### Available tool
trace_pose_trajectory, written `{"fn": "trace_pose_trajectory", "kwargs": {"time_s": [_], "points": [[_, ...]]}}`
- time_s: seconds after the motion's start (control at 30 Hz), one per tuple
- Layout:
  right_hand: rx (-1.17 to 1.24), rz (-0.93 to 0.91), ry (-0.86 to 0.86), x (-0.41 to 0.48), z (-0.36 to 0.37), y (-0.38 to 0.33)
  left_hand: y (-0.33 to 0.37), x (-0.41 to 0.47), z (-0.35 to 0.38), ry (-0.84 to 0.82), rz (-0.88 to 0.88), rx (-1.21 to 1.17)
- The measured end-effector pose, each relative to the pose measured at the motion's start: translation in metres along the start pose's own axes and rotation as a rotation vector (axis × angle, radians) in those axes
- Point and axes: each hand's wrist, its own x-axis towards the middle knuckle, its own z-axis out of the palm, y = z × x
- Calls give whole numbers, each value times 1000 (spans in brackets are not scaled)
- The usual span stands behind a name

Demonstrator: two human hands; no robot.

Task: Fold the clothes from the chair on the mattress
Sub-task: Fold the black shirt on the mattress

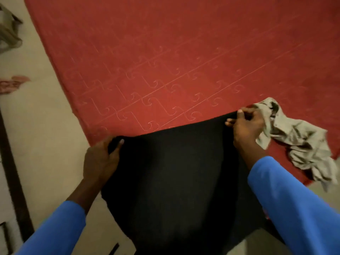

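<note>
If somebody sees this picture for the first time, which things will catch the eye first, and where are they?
The red mattress fills the whole upper part of the view. In the lower middle, a large black cloth is gripped along its far edge by the left hand and the right hand. A crumpled grey garment lies on the mattress just beside the right hand.

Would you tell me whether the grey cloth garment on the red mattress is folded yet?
Not folded: the grey cloth garment lies crumpled in a loose heap on the red mattress.
</note>
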Motion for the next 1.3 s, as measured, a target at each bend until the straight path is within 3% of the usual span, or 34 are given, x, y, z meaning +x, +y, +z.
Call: {"fn": "trace_pose_trajectory", "kwargs": {"time_s": [0.1, 0.17, 0.37, 0.57, 0.7, 0.87, 1.03, 1.13, 1.3], "points": [[-98, 32, 7, 29, 61, 50, -46, 60, 54, -54, -127, -61], [-202, -64, 24, 42, 87, 76, -63, 85, 79, -53, -130, -36], [-517, -453, 49, 63, 123, 107, -74, 125, 101, 17, 50, 88], [-558, -575, -53, 57, 130, 119, -87, 151, 97, 30, 141, 318], [-531, -590, -42, 53, 131, 119, -58, 129, 103, 170, 120, 510], [-442, -554, -162, 55, 118, 108, 6, 17, 138, 119, 241, 246], [-477, -614, -371, 31, 40, 104, 41, -131, 182, 58, 178, 97], [-688, -595, -274, -12, -61, 122, 43, -212, 193, 16, 123, 49], [-1111, -304, -188, -91, -214, 165, 17, -300, 193, -72, 118, 154]]}}
